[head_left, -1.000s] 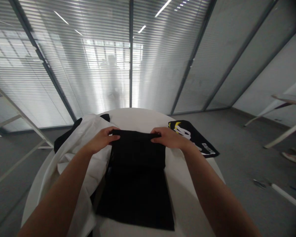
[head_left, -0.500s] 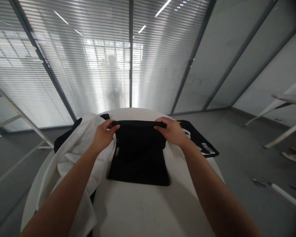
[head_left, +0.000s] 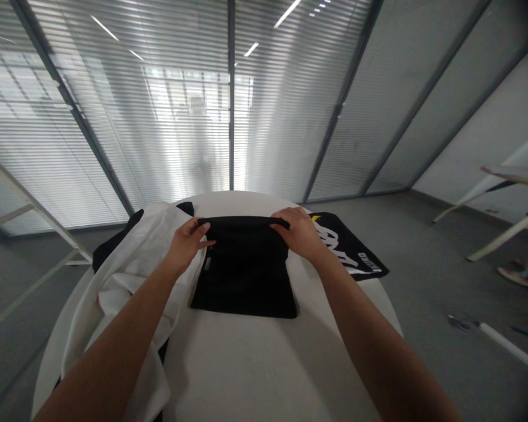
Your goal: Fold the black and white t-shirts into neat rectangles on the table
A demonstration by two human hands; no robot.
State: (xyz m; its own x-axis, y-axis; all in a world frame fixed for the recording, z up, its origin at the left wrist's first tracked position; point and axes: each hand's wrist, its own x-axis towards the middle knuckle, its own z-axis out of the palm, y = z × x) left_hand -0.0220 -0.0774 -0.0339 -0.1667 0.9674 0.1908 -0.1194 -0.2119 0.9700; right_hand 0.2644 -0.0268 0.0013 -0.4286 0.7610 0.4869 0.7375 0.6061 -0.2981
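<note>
A black folded garment [head_left: 245,284] lies on the round white table [head_left: 255,363], its far end lifted off the surface and drawn straight between my hands. My left hand [head_left: 188,240] pinches the left corner of that raised edge, thumb toward me. At the right corner, my right hand [head_left: 295,230] grips the same edge between thumb and fingers. The near part of the cloth rests flat, with a small pale label near its left side. Which kind of garment it is, I cannot tell.
Rumpled white cloth [head_left: 127,287] with dark cloth beneath covers the table's left side. A black printed cloth [head_left: 349,249] lies at the right far edge, partly overhanging. A white metal frame [head_left: 30,199] stands left; a glass wall with blinds [head_left: 193,146] rises behind.
The near edge of the black garment has shifted slightly away from me. My right hand has moved a little left, and more of the printed cloth shows. Both hands keep their hold.
</note>
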